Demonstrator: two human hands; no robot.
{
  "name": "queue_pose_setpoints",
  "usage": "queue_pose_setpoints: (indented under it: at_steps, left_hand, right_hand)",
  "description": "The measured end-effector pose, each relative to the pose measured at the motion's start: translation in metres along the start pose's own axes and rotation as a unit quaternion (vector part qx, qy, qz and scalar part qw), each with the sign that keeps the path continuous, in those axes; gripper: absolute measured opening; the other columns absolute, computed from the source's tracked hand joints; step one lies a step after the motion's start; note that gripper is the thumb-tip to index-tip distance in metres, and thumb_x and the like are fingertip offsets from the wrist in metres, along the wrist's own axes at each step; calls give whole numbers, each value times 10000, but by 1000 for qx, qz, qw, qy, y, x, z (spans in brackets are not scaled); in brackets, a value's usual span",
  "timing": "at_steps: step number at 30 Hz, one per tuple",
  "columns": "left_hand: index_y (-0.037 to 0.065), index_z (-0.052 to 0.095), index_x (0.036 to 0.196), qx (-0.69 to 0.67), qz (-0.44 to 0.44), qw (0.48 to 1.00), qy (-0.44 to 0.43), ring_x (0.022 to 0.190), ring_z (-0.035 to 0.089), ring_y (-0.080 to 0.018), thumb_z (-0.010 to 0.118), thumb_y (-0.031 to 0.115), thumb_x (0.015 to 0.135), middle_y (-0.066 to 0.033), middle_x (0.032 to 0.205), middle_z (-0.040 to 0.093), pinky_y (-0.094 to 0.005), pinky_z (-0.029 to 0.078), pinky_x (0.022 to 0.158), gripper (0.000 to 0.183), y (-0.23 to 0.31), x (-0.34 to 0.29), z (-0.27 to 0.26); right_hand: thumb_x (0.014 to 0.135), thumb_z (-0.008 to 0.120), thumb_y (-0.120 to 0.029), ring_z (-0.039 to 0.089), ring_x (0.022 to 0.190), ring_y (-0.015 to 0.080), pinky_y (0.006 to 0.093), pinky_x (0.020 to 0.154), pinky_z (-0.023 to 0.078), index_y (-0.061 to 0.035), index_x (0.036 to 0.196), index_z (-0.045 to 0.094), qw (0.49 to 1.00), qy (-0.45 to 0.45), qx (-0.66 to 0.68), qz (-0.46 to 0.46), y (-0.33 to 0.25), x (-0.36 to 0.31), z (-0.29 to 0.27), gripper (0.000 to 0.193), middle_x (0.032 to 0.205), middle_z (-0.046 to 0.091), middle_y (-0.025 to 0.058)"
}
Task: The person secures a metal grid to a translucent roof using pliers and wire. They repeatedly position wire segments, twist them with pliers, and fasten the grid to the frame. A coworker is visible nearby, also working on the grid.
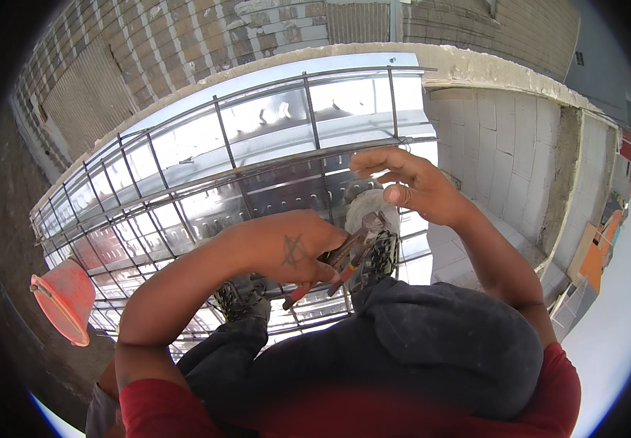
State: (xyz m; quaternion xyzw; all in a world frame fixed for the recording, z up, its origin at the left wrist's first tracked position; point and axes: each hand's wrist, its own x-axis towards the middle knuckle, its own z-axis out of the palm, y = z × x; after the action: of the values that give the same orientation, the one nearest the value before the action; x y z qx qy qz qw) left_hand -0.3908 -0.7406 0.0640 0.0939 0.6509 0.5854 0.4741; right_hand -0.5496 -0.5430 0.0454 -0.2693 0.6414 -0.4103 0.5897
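Note:
My left hand (293, 248) is closed around red-handled pincers (344, 255). Their metal jaws point away from me, over a dusty grey shoe (363, 208) on my foot. Beyond and to the right of the pincers, my right hand (417, 186) hovers with bent fingers and the thumb apart; I see nothing in it. Under both hands lies a grid of dark steel reinforcing bars (235, 171) over shiny ribbed metal decking (271, 109). Whether the pincers' jaws grip anything is too small to tell.
A red bucket (67, 299) stands tilted in view at the left edge of the grid. A rough concrete edge (476, 66) runs along the far side, with a block wall (162, 44) past it. On the right, the decking ends beside a lower space with pale block walls (490, 139).

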Motion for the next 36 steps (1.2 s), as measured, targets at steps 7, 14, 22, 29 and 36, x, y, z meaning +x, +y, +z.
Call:
queue_pose_setpoints:
  at_steps: [7, 14, 22, 29, 36]
  left_hand:
    - [-6, 600, 1088, -304, 84, 902, 296, 731, 705, -171, 676, 340, 944, -127, 863, 702, -311, 580, 642, 383, 47, 40, -28]
    - [35, 635, 1081, -83, 85, 922, 369, 857, 677, -325, 600, 512, 942, -143, 892, 695, -415, 523, 824, 498, 55, 86, -20]
    - [146, 477, 1388, 394, -44, 765, 508, 1454, 291, -330, 802, 482, 759, -146, 1541, 366, -560, 259, 1159, 783, -42, 75, -36]
    - [64, 169, 1571, 417, -162, 776, 444, 1519, 139, -367, 860, 576, 620, -217, 1621, 184, -631, 140, 1188, 1282, -57, 106, -62]
    - [-4, 157, 1557, 446, -193, 777, 399, 1488, 229, -368, 838, 649, 591, -219, 1592, 248, -587, 154, 1205, 1350, -56, 114, -71]
  right_hand:
    - [674, 801, -675, 531, 1278, 301, 433, 1024, 462, -61, 1530, 266, 996, 64, 67, -6, -29, -29, -11, 1182, 1336, 555, 177]
    - [845, 651, -51, 608, 1105, 248, 357, 875, 512, -101, 1424, 436, 958, 197, -197, 71, -32, -31, -16, 620, 1162, 608, 118]
    - [864, 478, 60, 677, 869, 301, 400, 780, 512, -47, 1196, 440, 888, 325, -304, 113, -18, -55, -75, 351, 994, 696, 131]
    - [868, 510, 22, 644, 885, 458, 494, 757, 495, -27, 1004, 529, 850, 225, -428, 207, -1, -53, -94, 146, 895, 692, 218]
    - [835, 533, 31, 612, 854, 480, 530, 730, 464, -18, 940, 537, 866, 168, -435, 180, 17, -51, -99, 116, 873, 648, 253]
